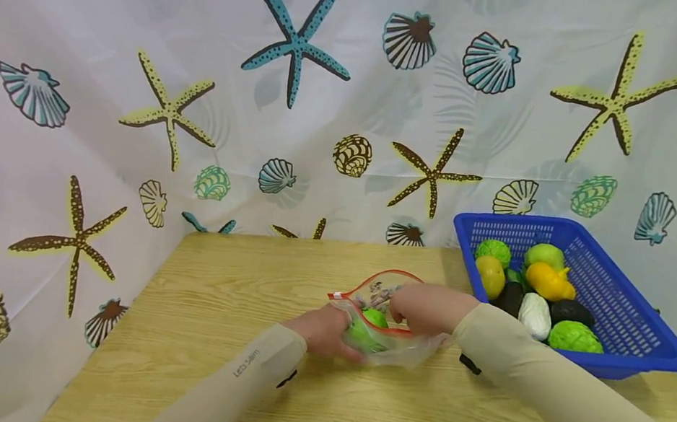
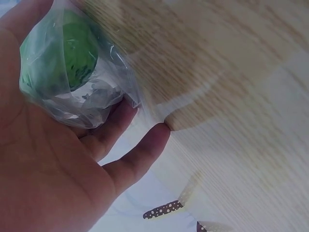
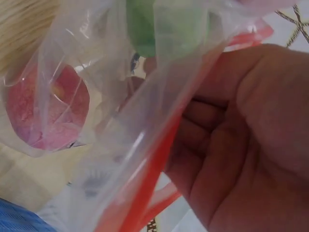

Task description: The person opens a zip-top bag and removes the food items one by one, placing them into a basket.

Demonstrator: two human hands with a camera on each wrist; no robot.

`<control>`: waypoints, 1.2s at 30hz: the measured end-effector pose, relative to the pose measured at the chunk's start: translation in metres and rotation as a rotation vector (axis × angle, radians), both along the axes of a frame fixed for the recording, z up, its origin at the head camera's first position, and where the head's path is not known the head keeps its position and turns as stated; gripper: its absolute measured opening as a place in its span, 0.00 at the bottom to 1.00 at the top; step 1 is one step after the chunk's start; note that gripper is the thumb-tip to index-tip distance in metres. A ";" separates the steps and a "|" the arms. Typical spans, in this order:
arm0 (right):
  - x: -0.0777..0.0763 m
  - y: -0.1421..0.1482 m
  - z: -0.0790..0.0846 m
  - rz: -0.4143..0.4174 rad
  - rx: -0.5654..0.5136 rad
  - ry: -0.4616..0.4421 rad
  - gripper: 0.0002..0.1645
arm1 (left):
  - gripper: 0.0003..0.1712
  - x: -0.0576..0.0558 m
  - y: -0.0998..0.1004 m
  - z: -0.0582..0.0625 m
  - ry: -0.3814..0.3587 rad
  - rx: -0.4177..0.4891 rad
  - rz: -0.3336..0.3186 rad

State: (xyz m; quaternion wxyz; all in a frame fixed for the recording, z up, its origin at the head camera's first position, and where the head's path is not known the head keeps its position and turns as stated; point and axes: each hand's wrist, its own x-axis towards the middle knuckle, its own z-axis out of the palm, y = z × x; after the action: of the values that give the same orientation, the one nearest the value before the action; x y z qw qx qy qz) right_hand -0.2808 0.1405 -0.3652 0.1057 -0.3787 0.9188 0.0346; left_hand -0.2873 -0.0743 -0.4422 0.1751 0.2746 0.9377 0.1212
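A clear zip bag (image 1: 416,350) with a red zip edge lies on the table, its mouth spread wide. Inside it are a bright green round piece of produce (image 1: 370,329) and, in the right wrist view, a pinkish-red round fruit (image 3: 48,106). My left hand (image 1: 327,331) grips the bag's left side, fingers curved under the film around the green piece (image 2: 79,53). Through the mouth reaches my right hand (image 1: 432,308), its fingers (image 3: 203,116) extended past the red edge and partly veiled by plastic. Its fingertips are close beside the green piece, with the palm bare.
A blue plastic basket (image 1: 646,308) stands at the right of the wooden table (image 1: 237,276), holding several pieces of produce, among them a yellow squash (image 1: 550,281) and a white-and-green vegetable (image 1: 535,315). Behind hangs a curtain (image 1: 321,150) printed with shells and starfish.
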 end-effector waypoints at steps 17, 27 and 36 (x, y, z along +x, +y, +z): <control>0.023 -0.023 -0.017 -0.010 0.284 0.390 0.07 | 0.40 0.002 0.002 -0.003 0.055 -0.078 -0.009; 0.020 -0.033 -0.029 -0.150 0.378 0.321 0.08 | 0.45 0.004 0.007 -0.001 0.069 -0.147 -0.018; 0.016 -0.031 -0.029 -0.192 0.379 0.250 0.12 | 0.44 0.003 0.009 -0.002 0.087 -0.154 -0.030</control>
State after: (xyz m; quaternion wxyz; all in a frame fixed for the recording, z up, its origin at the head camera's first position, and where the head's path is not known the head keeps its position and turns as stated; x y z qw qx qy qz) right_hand -0.2652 0.1097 -0.3943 0.0633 -0.2558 0.9336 0.2427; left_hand -0.2841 -0.0654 -0.4441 0.1567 0.2793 0.9467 0.0342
